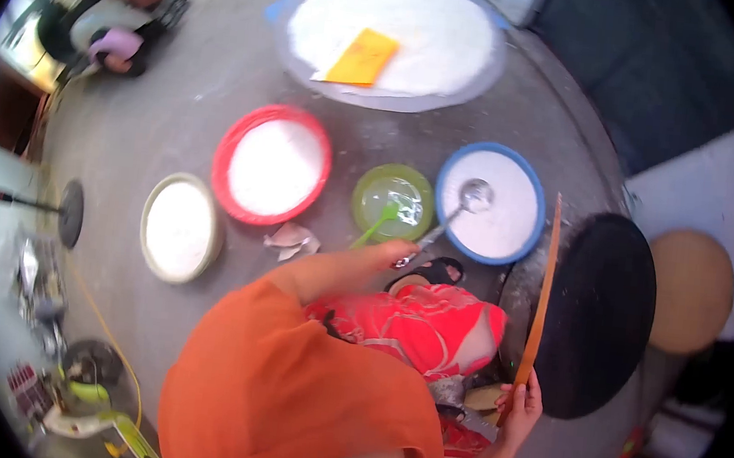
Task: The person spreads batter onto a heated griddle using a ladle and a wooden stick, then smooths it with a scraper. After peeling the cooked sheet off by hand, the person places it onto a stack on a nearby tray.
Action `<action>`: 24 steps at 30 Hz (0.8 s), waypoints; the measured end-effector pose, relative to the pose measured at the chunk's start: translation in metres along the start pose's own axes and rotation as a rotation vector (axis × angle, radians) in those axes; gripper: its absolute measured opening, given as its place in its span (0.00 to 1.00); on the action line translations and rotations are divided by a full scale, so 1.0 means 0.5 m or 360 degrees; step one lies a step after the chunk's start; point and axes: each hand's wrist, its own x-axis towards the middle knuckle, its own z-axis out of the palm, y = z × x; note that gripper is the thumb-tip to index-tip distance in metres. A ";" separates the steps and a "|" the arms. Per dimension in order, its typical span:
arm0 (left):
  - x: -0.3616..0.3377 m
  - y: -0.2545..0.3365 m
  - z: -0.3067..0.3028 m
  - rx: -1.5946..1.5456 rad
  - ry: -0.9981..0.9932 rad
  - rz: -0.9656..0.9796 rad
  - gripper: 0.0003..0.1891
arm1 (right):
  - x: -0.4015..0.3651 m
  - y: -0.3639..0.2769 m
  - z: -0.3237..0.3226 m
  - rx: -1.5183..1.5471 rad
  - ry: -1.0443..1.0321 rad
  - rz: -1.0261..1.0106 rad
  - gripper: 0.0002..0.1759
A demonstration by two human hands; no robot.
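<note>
My left hand (393,254) is closed around the handle of a metal ladle (476,195). The ladle's bowl overlaps the white contents of a blue basin (444,228). Low on the right, my right hand (523,406) grips the lower end of a long, thin, flat wooden stick (543,295), which points away from me. Beside the stick lies a large round black griddle-like disc (601,318). Left of the blue basin, a green bowl (361,195) holds clear liquid and a light-green spoon (376,227).
A red basin (221,166) and a cream basin (147,239), both with white contents, stand on the left. Farther back is a round tray (302,73) covered in white, with a yellow piece (364,56) on it. A round tan board (691,291) stands right. A fan (71,214) stands left.
</note>
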 end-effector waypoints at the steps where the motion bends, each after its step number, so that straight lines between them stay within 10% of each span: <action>1: 0.027 -0.002 0.002 0.0056 -0.0059 -0.0016 0.18 | -0.007 0.005 -0.007 0.0026 0.0079 -0.0001 0.21; 13: 0.143 0.126 0.054 -0.0951 -0.0342 -0.0426 0.15 | -0.003 0.039 -0.008 0.0230 0.0160 0.0019 0.21; 17: 0.039 0.129 0.091 0.1470 0.0712 0.0655 0.13 | -0.023 0.041 -0.019 0.0156 0.0252 -0.0001 0.21; 24: -0.017 0.217 0.090 0.2587 0.0742 0.0487 0.15 | -0.043 0.022 -0.019 0.0062 0.0358 -0.0014 0.21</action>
